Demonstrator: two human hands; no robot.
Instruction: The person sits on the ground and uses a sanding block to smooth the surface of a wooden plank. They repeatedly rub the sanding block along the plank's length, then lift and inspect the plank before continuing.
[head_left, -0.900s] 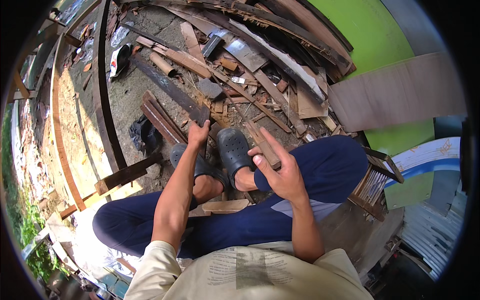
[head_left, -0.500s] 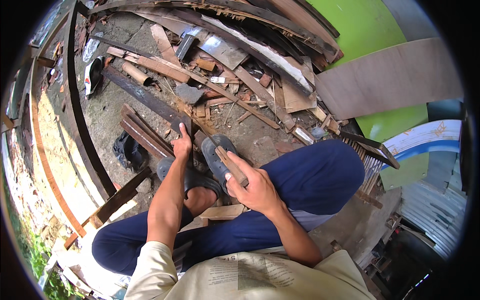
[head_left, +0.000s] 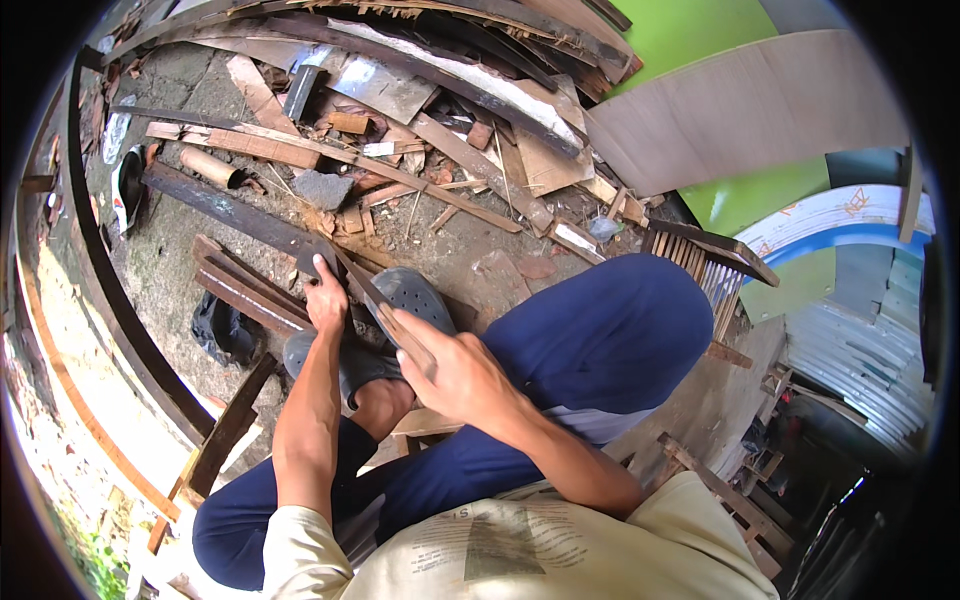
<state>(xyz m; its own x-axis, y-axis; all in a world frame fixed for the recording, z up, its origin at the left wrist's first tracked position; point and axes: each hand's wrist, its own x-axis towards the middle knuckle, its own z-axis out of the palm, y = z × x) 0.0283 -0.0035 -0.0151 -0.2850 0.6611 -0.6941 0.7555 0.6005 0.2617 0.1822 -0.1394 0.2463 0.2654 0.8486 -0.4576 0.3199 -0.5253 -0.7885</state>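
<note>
My left hand (head_left: 326, 298) is closed at the near end of a dark wooden plank (head_left: 225, 208), one finger stretched along its top. The plank runs away to the far left over the ground. My right hand (head_left: 455, 375) is wrapped around the wooden handle (head_left: 408, 340) of a long, narrow blade (head_left: 362, 284). The blade slants toward the plank end beside my left hand; whether it touches the wood, and whether it has teeth, I cannot tell. Both hands are above my grey clogs (head_left: 415, 295), between my bent knees.
Brown wood strips (head_left: 250, 285) and a black plastic bag (head_left: 222, 328) lie left of my feet. Ahead are scrap boards, a grey stone (head_left: 323, 190) and a cardboard-coloured tube (head_left: 212, 167). A dark wooden frame (head_left: 110, 290) stands at left, a slatted wooden piece (head_left: 705, 265) at right.
My right hand has moved left with the wooden-handled blade, bringing it nearer my left hand. The blade now shows its broader side. The whole view has shifted slightly; my left hand keeps its hold.
</note>
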